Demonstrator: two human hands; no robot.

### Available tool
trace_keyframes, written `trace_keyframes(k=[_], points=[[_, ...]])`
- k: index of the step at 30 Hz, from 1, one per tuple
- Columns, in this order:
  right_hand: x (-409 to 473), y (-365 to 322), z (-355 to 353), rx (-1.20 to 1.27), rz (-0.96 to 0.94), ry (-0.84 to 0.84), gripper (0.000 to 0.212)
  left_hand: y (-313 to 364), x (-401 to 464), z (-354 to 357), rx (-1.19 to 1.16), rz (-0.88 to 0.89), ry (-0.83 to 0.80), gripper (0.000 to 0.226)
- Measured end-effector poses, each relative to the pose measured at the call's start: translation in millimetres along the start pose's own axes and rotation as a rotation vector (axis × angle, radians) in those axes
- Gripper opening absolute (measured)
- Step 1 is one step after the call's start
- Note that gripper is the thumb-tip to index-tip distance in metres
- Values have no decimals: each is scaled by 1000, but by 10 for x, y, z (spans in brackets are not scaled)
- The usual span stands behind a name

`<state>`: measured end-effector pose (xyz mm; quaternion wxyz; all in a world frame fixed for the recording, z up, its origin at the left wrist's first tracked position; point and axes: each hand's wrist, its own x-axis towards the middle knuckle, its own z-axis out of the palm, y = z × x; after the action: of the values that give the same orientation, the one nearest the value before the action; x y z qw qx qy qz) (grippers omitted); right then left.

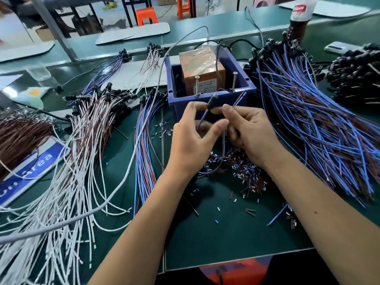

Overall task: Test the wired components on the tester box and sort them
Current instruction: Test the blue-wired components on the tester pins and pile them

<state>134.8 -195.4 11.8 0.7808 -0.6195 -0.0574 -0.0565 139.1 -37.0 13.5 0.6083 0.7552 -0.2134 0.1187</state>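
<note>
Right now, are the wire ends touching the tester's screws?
No. The wire ends held by the right hand sit between the two screws, touching neither.

bottle: top cut off | sign: text partly hidden by wires

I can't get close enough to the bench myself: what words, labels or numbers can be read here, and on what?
"area": white letters on the blue sign at the left, under the white wires; the letters before it are cut off.
Label on the orange tester box in the blue bin: too small to read.
Red label on the bottle at the back: blurred, unreadable.
</note>
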Motion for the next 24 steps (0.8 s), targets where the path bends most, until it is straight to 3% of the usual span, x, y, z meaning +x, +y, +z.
trace_keyframes(k=[3, 8, 10, 15, 21, 24], points=[[-4, -18, 3, -31, -11, 61, 32, -10, -10, 52, -105, -66, -13, 36], [19, -122, -100, 121, -20, 190, 19, -51, 25, -47, -11, -113, -10, 4], [22, -143, -129, 159, -21, 196, 18, -44, 36, -89, -13, -130, -56, 3], [18, -134, -117, 123, -34, 173, 16, -37, 32, -130, -27, -142, -142, 8], [-28, -73, -56, 18, -26, -14, 21, -13, 21, -86, -198, -185, -151, 7], [-30, -52, -29, -23, -21, -28, 22, -9, 26, -94, -272, -211, -135, 6]])
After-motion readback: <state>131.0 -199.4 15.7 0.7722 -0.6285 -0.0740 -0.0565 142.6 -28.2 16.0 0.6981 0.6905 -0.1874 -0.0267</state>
